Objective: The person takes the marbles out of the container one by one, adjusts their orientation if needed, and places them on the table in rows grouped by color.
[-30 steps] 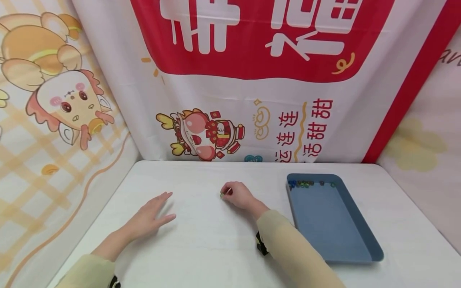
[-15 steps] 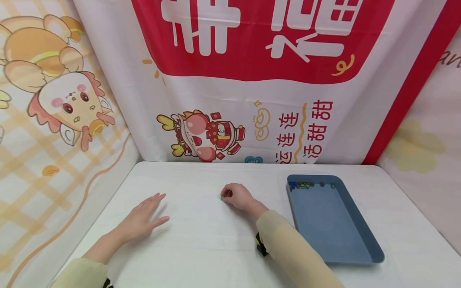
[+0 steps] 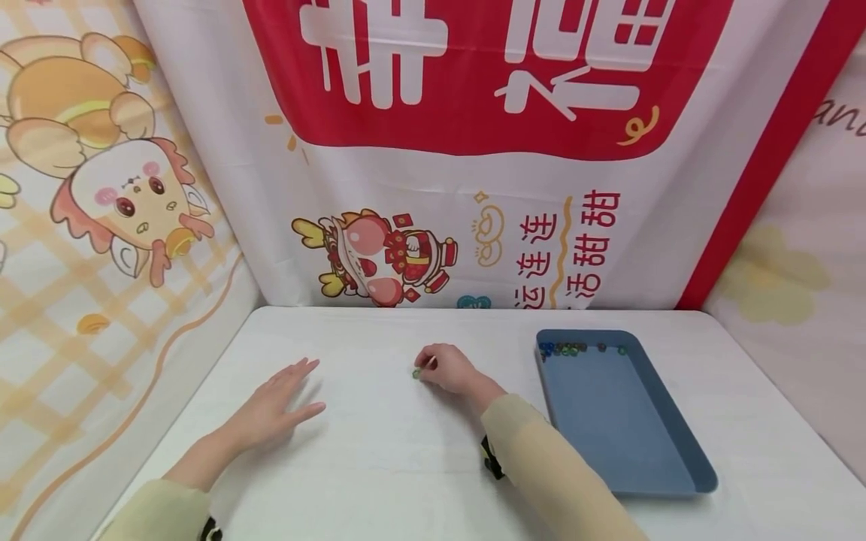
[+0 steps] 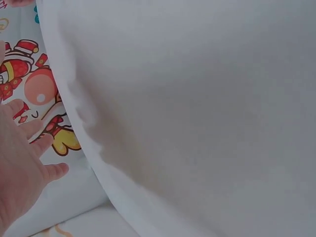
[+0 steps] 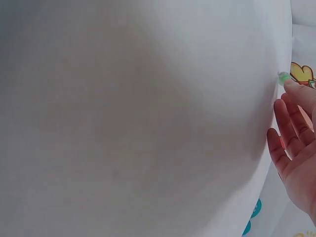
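A small green marble [image 3: 416, 373] is pinched at the fingertips of my right hand [image 3: 446, 368], low over the middle of the white table. The right wrist view shows the same green glass marble [image 5: 284, 77] by the thumb of the right hand [image 5: 298, 148], its other fingers loosely bent. My left hand [image 3: 274, 406] is stretched out over the table's left side with its fingers spread, holding nothing. In the left wrist view the left hand [image 4: 22, 163] shows straight, parted fingers.
A blue-grey tray [image 3: 666, 391] stands on the right of the white table [image 3: 379, 466]. Several blue, green and brown marbles [image 3: 564, 349] lie along its far end. Printed cloths hang behind the table [image 3: 473, 173] and at its sides.
My left hand drew back slightly to the left, then came a little right again. The right hand stays nearly in place with the green marble, which now shows a little more at its fingertips.
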`<state>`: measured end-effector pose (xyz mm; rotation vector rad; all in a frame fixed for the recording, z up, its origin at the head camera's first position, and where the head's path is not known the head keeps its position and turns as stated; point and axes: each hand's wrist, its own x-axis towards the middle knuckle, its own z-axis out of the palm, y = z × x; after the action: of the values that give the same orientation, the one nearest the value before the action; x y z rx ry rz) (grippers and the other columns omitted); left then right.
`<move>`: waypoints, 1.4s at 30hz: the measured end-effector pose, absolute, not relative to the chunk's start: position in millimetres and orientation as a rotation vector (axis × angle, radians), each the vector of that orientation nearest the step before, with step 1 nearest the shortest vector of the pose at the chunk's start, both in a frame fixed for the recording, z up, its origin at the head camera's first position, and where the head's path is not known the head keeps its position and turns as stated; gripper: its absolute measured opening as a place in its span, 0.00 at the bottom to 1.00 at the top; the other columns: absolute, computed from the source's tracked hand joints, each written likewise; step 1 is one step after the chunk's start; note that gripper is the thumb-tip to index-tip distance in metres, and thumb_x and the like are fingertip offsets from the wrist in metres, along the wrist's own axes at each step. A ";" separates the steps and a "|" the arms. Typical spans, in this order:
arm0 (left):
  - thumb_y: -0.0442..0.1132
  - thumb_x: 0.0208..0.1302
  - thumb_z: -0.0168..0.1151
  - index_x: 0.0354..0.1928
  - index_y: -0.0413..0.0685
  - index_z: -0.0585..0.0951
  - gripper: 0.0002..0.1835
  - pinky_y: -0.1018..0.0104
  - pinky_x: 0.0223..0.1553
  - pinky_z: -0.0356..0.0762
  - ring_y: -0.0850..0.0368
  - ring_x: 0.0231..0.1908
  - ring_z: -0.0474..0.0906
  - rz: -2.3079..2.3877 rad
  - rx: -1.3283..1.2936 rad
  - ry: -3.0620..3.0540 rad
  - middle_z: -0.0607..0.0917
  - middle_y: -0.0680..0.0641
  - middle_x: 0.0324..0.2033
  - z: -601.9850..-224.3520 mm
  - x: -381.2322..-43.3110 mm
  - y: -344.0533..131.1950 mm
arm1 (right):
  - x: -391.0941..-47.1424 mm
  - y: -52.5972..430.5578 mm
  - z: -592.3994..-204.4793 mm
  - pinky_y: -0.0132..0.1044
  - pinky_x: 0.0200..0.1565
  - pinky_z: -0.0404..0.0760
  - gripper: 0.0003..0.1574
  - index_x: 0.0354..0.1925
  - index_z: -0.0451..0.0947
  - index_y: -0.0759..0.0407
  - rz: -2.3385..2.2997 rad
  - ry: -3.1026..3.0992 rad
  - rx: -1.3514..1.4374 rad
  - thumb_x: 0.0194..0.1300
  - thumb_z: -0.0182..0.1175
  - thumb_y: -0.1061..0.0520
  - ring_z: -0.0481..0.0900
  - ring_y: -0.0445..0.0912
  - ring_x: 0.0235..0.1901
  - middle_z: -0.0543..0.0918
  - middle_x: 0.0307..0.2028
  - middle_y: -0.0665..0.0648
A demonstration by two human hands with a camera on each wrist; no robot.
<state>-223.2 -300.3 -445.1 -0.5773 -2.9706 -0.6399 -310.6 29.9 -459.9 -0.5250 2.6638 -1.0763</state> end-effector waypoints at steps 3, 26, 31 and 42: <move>0.66 0.64 0.55 0.74 0.46 0.59 0.45 0.35 0.63 0.50 0.33 0.69 0.52 -0.644 -0.578 -2.977 0.58 0.34 0.71 -446.6 -227.9 -295.0 | -310.0 35.0 -453.3 0.35 0.38 0.77 0.07 0.41 0.81 0.53 -1.065 2.649 -0.500 0.64 0.65 0.60 0.75 0.45 0.36 0.78 0.35 0.48; 0.64 0.62 0.60 0.76 0.55 0.55 0.46 0.40 0.66 0.54 0.42 0.70 0.54 -0.657 -0.669 -2.998 0.59 0.43 0.72 -429.0 -250.4 -216.0 | -304.3 137.6 -386.5 0.38 0.42 0.78 0.11 0.43 0.81 0.57 -0.845 2.717 -0.630 0.61 0.67 0.62 0.77 0.45 0.38 0.81 0.41 0.55; 0.64 0.61 0.61 0.75 0.60 0.58 0.43 0.45 0.66 0.57 0.49 0.70 0.57 -0.717 -0.702 -2.991 0.63 0.50 0.71 -429.8 -251.2 -197.3 | -292.4 162.1 -378.4 0.38 0.42 0.78 0.11 0.44 0.80 0.56 -0.804 2.739 -0.719 0.61 0.68 0.61 0.78 0.44 0.38 0.81 0.38 0.51; 0.71 0.60 0.54 0.72 0.64 0.63 0.41 0.46 0.63 0.62 0.52 0.67 0.64 -0.710 -0.881 -2.982 0.69 0.54 0.67 -423.2 -254.1 -153.3 | -252.3 211.7 -388.4 0.36 0.39 0.79 0.13 0.44 0.79 0.55 -0.864 2.722 -0.857 0.61 0.68 0.57 0.77 0.42 0.38 0.79 0.37 0.46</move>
<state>-254.1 -153.3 -423.2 -0.8808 -2.9816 -0.7099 -252.3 211.7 -388.4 -0.8573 2.7224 -0.8636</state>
